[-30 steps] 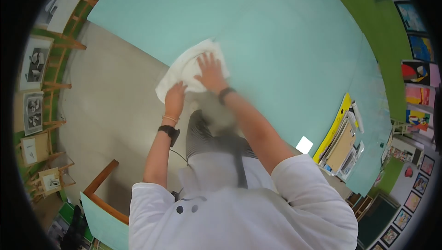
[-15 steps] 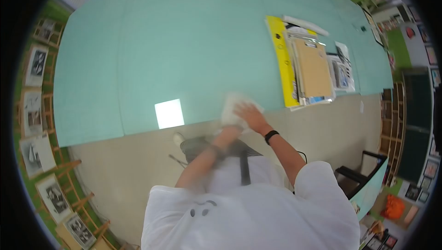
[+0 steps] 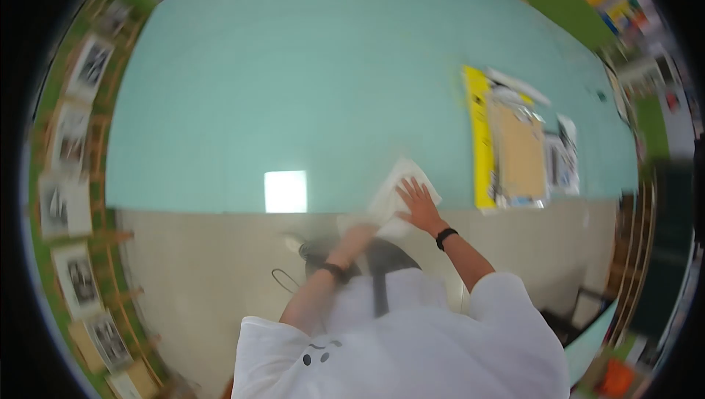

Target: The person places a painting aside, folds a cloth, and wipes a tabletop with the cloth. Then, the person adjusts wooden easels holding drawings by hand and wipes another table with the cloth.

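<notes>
Head view: at lower centre, the white cloth (image 3: pixel 391 195) overlapping the table (image 3: pixel 294 98) edge is best pressed evenly under the right hand (image 3: pixel 421 209), flat with fingers spread; the blurred left hand's (image 3: pixel 355 244) hold I cannot tell.

A single head-worn view over the table (image 3: pixel 213 105), wide and tilted down.
The camera looks from above the wearer's white shirt (image 3: pixel 433 347), forward across the table's near edge, which it meets almost squarely. The shirt is closest; the left hand (image 3: pixel 358 241) and right hand (image 3: pixel 422 208) come next, near that edge; the table's bowed far edge lies well beyond, both near corners in view.
</notes>
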`<state>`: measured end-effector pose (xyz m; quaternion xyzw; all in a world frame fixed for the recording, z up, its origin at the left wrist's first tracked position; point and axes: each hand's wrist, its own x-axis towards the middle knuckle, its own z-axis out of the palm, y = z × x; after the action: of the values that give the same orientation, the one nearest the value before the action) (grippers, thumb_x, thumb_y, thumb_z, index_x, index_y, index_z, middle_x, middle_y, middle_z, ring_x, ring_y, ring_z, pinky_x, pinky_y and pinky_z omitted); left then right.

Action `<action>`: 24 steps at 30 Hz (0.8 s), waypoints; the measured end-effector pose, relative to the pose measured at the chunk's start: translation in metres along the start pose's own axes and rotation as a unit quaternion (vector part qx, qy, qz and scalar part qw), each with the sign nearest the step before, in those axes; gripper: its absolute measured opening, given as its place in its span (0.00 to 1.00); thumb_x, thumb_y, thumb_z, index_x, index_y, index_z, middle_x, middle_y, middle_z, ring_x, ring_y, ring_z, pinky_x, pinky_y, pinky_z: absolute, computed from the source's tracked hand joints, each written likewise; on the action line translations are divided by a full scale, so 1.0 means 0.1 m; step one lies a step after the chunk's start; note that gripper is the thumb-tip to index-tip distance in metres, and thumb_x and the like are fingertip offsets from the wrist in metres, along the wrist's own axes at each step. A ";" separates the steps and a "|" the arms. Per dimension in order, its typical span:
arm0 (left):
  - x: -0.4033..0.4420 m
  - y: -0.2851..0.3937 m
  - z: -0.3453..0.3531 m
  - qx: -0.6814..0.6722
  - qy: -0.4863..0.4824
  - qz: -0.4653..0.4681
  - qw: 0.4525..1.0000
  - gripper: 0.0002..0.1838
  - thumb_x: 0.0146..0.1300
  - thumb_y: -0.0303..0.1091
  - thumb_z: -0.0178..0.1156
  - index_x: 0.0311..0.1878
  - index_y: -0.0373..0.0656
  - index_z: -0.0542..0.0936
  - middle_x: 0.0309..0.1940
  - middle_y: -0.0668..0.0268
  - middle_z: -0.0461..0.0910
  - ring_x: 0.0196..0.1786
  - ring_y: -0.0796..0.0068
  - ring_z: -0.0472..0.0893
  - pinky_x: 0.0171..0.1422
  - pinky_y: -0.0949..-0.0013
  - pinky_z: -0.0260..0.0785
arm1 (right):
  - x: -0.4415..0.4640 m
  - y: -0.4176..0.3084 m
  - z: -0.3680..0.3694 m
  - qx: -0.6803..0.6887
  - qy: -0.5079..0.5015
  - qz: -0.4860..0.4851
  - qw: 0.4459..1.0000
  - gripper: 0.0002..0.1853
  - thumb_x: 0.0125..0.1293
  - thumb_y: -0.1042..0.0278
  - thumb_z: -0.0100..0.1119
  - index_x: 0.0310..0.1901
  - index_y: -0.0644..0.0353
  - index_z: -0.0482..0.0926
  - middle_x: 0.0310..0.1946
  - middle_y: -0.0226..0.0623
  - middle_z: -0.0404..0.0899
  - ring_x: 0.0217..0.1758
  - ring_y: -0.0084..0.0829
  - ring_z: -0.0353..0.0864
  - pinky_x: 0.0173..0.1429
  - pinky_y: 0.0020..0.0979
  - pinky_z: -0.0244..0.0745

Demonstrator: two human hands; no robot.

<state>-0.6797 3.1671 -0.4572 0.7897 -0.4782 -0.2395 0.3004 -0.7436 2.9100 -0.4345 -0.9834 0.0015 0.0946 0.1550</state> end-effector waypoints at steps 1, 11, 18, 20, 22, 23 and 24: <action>-0.27 -0.19 -0.10 -0.028 0.037 -0.031 0.998 0.20 0.60 0.28 0.55 0.56 0.44 0.77 0.45 0.53 0.82 0.46 0.52 0.81 0.51 0.55 0.73 | 0.25 -0.24 0.04 0.001 -0.027 -0.011 1.000 0.42 0.64 0.37 0.55 0.73 0.51 0.57 0.78 0.40 0.44 0.81 0.47 0.37 0.78 0.54 0.35; -2.43 -1.35 -1.44 -0.064 0.301 -0.257 0.916 0.17 0.62 0.26 0.51 0.54 0.41 0.80 0.48 0.52 0.82 0.52 0.52 0.80 0.57 0.58 0.71 | 2.34 -3.16 0.71 -0.036 -0.027 -0.126 0.991 0.47 0.60 0.33 0.56 0.73 0.57 0.55 0.78 0.42 0.41 0.80 0.51 0.34 0.76 0.61 0.32; -3.62 -2.15 -2.36 0.010 0.326 -0.280 0.903 0.18 0.62 0.27 0.52 0.55 0.44 0.80 0.47 0.54 0.82 0.49 0.53 0.81 0.55 0.59 0.73 | 2.98 -4.80 1.16 -0.028 -0.028 -0.110 0.993 0.54 0.60 0.30 0.55 0.77 0.56 0.42 0.79 0.41 0.35 0.81 0.50 0.28 0.76 0.61 0.28; -3.97 -2.36 -2.58 0.022 0.308 -0.314 0.898 0.18 0.62 0.27 0.53 0.55 0.46 0.80 0.48 0.55 0.82 0.50 0.54 0.81 0.56 0.60 0.73 | 3.15 -5.24 1.26 -0.025 -0.028 -0.132 0.990 0.55 0.58 0.29 0.55 0.77 0.56 0.43 0.79 0.39 0.38 0.81 0.51 0.30 0.76 0.62 0.30; -4.30 -2.56 -2.82 0.031 0.308 -0.333 0.890 0.18 0.61 0.26 0.53 0.55 0.46 0.80 0.47 0.55 0.82 0.49 0.54 0.81 0.55 0.59 0.74 | 3.50 -5.69 1.35 -0.037 -0.029 -0.164 0.985 0.56 0.57 0.27 0.54 0.77 0.56 0.42 0.79 0.38 0.38 0.81 0.50 0.31 0.76 0.63 0.30; -4.42 -2.70 -2.88 0.037 0.335 -0.326 0.883 0.17 0.61 0.26 0.52 0.53 0.44 0.80 0.45 0.55 0.82 0.48 0.54 0.81 0.54 0.59 0.73 | 3.65 -5.89 1.41 -0.050 -0.036 -0.180 0.982 0.57 0.57 0.27 0.54 0.77 0.56 0.42 0.79 0.38 0.38 0.81 0.50 0.30 0.76 0.62 0.30; -4.55 -2.83 -2.93 0.041 0.358 -0.318 0.877 0.16 0.62 0.26 0.51 0.52 0.43 0.80 0.43 0.55 0.82 0.46 0.55 0.81 0.53 0.58 0.73 | 3.77 -6.08 1.48 -0.062 -0.046 -0.193 0.978 0.58 0.57 0.26 0.54 0.77 0.56 0.41 0.79 0.38 0.38 0.81 0.50 0.30 0.76 0.62 0.30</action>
<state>-0.5058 3.7508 -0.4086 0.9426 -0.0704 -0.0037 0.3264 -0.3808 3.5439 -0.4579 -0.9674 -0.2014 0.1078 0.1091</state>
